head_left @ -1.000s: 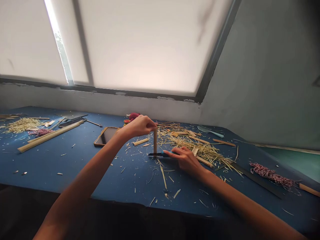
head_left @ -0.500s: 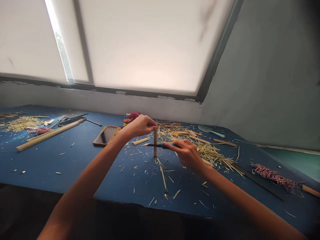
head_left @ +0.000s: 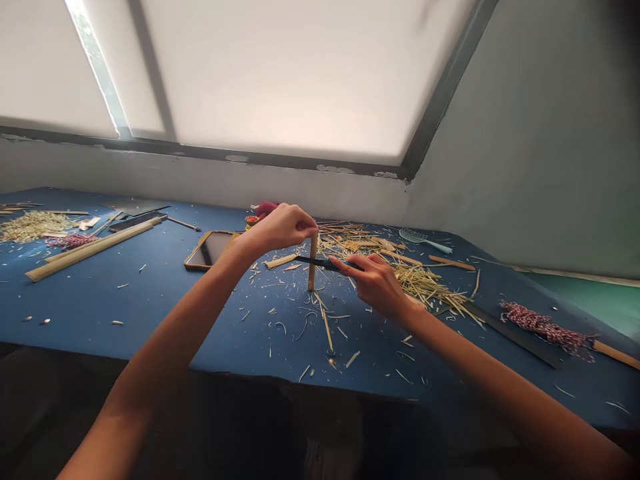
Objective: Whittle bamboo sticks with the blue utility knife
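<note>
My left hand [head_left: 287, 228] pinches the top of a flat bamboo strip [head_left: 312, 272], which stands nearly upright with its lower end on the blue table [head_left: 165, 320]. Closed round the handle of a knife [head_left: 311, 261], my right hand [head_left: 376, 283] has its forefinger stretched along it. The dark blade crosses the strip's middle and points left. Whether the edge bites into the strip I cannot tell. Thin shavings and slivers [head_left: 326, 327] lie scattered below and around the strip.
Behind my right hand spreads a heap of thin bamboo splints [head_left: 425, 283]. A phone [head_left: 210, 250] lies left of my left hand. Long bamboo pieces [head_left: 95, 250] rest farther left. On the right are red-and-white cord [head_left: 543, 325], a dark flat blade [head_left: 515, 337] and a pale green hairbrush [head_left: 425, 241].
The whole scene sits higher in the picture, as the camera has tilted down. Both hands keep their holds; the knife still crosses the strip, slightly nearer its middle.
</note>
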A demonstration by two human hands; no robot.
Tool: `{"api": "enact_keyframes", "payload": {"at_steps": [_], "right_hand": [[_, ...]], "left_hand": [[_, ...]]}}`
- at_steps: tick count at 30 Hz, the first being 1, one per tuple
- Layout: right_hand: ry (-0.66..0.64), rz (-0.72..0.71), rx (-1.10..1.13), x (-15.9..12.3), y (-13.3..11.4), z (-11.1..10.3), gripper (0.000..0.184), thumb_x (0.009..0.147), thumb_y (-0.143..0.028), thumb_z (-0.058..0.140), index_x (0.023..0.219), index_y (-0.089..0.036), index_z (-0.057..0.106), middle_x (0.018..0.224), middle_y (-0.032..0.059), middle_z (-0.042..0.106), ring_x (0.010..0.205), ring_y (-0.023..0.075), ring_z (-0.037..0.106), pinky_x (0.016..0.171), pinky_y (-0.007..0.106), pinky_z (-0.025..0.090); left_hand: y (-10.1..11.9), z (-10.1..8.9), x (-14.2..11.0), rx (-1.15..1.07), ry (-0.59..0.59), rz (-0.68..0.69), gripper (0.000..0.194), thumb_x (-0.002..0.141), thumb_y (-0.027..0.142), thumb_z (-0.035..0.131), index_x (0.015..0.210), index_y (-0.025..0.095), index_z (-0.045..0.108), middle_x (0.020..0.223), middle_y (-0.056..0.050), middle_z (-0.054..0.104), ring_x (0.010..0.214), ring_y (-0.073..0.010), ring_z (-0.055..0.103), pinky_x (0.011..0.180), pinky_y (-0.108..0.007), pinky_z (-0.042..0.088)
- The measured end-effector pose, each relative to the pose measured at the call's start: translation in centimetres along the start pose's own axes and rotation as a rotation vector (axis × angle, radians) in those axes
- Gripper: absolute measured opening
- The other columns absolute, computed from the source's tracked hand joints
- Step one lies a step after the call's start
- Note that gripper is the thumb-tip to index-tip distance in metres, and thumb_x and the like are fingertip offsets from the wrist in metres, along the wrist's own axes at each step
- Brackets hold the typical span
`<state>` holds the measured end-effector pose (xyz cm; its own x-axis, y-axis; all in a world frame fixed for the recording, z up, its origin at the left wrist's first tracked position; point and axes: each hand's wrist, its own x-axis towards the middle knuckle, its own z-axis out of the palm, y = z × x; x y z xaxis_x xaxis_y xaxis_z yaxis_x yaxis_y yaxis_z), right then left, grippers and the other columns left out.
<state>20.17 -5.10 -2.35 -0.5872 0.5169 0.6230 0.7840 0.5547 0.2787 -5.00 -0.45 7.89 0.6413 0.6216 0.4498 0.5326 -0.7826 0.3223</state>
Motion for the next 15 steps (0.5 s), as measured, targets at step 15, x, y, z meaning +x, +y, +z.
{"api": "enact_keyframes", "payload": {"at_steps": [15], "right_hand": [[-0.090,-0.020,-0.003,-1.3,0.0,-0.1,0.062,0.082,0.002,0.038,0.130,-0.034,0.053,0.096,0.0010,0.064,0.071,0.0119,0.048,0.074,0.027,0.037]], "left_hand": [[0.0,0.4,0.2,-0.011,0.026,0.018,0.029,0.080,0.029,0.051,0.085,0.014,0.075,0.062,-0.005,0.065,0.051,-0.0092,0.041,0.054,-0.029,0.030]]}}
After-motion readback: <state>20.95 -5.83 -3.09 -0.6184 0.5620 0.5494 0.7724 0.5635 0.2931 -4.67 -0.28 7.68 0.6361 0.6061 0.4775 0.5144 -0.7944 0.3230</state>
